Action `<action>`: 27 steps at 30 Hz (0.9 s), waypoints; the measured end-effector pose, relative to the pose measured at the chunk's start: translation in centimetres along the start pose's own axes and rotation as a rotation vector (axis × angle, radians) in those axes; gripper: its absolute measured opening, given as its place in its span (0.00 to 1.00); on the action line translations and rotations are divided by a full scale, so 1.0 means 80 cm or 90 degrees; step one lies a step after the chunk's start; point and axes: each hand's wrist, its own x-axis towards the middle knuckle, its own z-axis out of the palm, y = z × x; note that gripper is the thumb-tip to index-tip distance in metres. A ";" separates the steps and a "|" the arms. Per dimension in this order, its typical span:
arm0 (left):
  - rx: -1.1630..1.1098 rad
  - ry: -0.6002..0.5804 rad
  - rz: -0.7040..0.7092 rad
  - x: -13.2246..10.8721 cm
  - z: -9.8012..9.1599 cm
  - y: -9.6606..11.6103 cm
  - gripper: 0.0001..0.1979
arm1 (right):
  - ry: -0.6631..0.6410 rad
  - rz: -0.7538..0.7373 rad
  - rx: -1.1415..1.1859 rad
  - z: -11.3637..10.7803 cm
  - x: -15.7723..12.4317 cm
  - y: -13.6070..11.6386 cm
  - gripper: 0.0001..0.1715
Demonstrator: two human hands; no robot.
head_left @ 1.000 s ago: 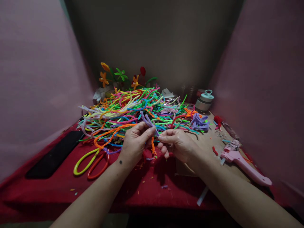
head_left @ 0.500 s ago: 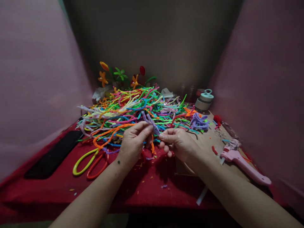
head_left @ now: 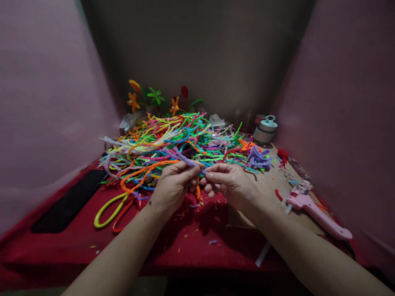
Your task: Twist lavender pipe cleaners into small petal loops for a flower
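Observation:
A purple pipe cleaner point(head_left: 184, 158), apparently bent into two strands, is held in the air between my hands. Thumb and fingers of my left hand point(head_left: 175, 181) pinch it near the middle, and its free ends point up to the left. My right hand point(head_left: 230, 180) pinches the other end, its fingertips close to those of the left. Just behind the hands lies a big heap of pipe cleaners point(head_left: 160, 135) in many colours. Several more purple pipe cleaners point(head_left: 259, 158) sit bunched at the heap's right.
Scissors with yellow and red handles point(head_left: 109, 211) and a black flat object point(head_left: 69, 201) lie left on the red cloth point(head_left: 185, 255). At right, a pink glue gun point(head_left: 317, 211) rests on a brown board point(head_left: 262, 181). A lidded jar point(head_left: 265, 129) and pipe-cleaner flowers point(head_left: 156, 95) stand behind.
The purple pipe cleaner has tipped over, its free ends swinging down to the left. My right hand has shifted slightly left, bringing its fingertips closer to my left hand's.

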 end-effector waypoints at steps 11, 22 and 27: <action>-0.031 -0.009 -0.015 0.000 0.002 -0.001 0.07 | 0.039 -0.094 -0.044 0.005 -0.003 0.002 0.07; -0.099 -0.028 -0.032 0.003 0.000 -0.004 0.07 | 0.073 -0.112 -0.032 0.011 -0.004 -0.001 0.08; -0.107 -0.048 -0.040 0.008 0.001 -0.009 0.07 | 0.068 -0.117 -0.002 0.012 -0.004 -0.003 0.07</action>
